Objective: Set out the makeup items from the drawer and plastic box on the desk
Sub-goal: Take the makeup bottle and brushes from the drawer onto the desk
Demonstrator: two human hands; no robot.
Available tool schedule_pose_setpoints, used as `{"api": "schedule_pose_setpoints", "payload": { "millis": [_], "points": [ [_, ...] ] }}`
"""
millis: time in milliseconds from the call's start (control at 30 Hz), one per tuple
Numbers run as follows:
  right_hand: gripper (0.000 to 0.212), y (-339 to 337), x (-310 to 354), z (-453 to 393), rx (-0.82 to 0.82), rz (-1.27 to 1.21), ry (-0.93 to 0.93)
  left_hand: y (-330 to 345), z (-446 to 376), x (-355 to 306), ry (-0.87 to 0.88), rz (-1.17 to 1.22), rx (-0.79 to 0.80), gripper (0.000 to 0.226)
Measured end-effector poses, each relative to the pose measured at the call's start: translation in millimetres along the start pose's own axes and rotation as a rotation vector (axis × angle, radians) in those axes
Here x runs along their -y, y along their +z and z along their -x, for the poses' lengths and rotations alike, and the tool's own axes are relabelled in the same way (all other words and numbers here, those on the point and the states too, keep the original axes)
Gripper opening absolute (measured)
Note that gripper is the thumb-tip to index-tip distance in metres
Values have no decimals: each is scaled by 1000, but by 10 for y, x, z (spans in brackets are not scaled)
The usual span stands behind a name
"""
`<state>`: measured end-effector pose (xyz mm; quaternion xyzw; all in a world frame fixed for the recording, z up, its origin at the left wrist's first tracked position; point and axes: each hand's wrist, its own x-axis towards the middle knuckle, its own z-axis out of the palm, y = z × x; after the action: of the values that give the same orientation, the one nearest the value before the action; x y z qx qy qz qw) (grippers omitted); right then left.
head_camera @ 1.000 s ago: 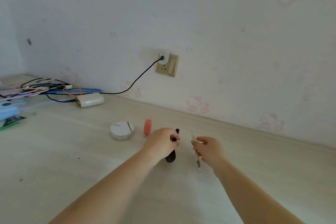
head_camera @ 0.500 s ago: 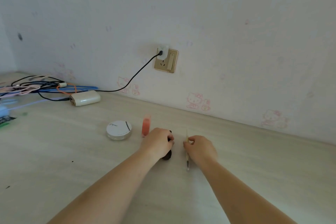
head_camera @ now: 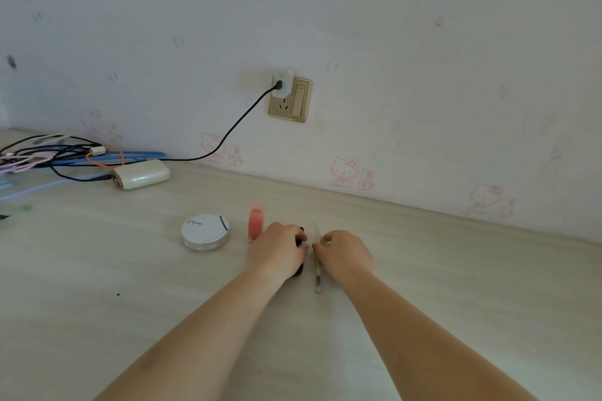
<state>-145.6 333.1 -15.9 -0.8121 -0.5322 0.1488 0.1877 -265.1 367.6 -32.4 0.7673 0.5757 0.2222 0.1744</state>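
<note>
Resting lower than a second ago, both hands now sit on the desk (head_camera: 456,270). The left hand (head_camera: 277,251) curls over a black item (head_camera: 299,270), mostly hidden. The right hand (head_camera: 343,252) pinches a thin brush (head_camera: 317,275), lying flat. A pink tube (head_camera: 255,221) and white compact (head_camera: 205,231) stay beside them.

We see that both hands came down to the desk (head_camera: 456,270). The left hand (head_camera: 277,251) lowered the black item (head_camera: 299,239), earlier lifted and tilted, onto the surface. The right hand (head_camera: 343,254) laid the thin brush (head_camera: 317,273) flat, and the hands now nearly touch.
</note>
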Motion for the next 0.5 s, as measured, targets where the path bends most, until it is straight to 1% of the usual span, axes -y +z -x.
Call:
{"api": "schedule_pose_setpoints", "payload": {
  "millis": [67,100,200,267,333,400,500],
  "points": [
    [37,6,-12,16,-17,-40,-9,-2,-3,-5,2,-1,10,29],
    [40,8,-41,32,-45,-105,-17,-10,6,-17,4,-4,19,30],
    [39,-42,-220,128,-148,-493,-31,-60,94,-95,31,-28,45,35],
    [32,-93,-379,197,-207,-669,-38,-117,205,-163,83,-41,-7,37],
    [27,-188,-551,300,-263,-794,-49,-189,340,-290,162,8,-93,36],
    [22,-349,-746,472,-308,-876,-64,-238,496,-500,256,96,-141,28],
    [16,-648,-1071,797,-374,-872,-107,-235,759,-877,364,197,-105,11]
  ]
}}
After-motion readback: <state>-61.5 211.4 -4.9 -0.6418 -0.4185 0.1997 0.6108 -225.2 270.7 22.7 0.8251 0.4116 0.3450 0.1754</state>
